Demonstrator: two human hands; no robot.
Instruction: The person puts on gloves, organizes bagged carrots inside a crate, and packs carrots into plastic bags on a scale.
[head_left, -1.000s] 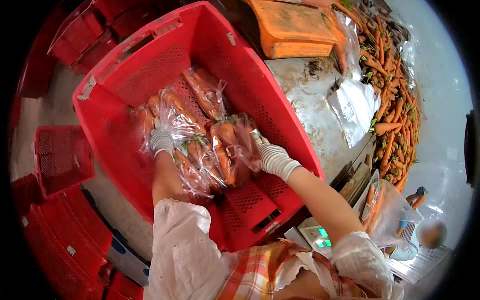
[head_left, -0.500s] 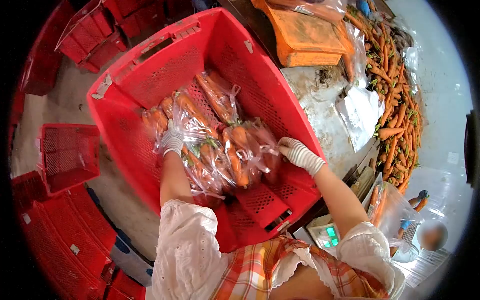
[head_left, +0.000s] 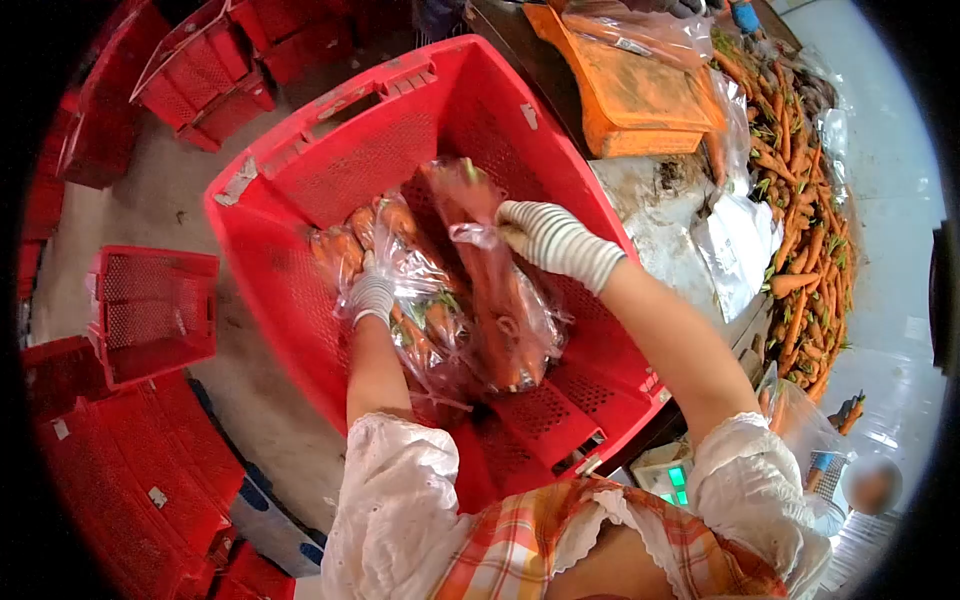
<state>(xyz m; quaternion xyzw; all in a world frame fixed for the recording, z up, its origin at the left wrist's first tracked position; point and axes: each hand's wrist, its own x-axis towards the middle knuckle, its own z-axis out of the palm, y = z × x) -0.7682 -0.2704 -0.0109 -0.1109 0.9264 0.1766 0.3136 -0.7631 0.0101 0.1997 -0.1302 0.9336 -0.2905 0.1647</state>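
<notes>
- In the right hand (head_left: 508,226), a carrot bag (head_left: 466,196) is being pinched by its plastic, within the crate (head_left: 490,120).
- Left of that grip, other bags (head_left: 418,268) are being touched by the left hand (head_left: 371,294); whether they are being grasped cannot be told.
- Below the pinch, plastic could be getting torn by the carrots' weight.

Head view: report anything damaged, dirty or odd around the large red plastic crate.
The crate has ragged whitish patches near its rim, perhaps label remains. Dark brown stains, likely dirt, blotch the flat grey tabletop beside it.
</notes>
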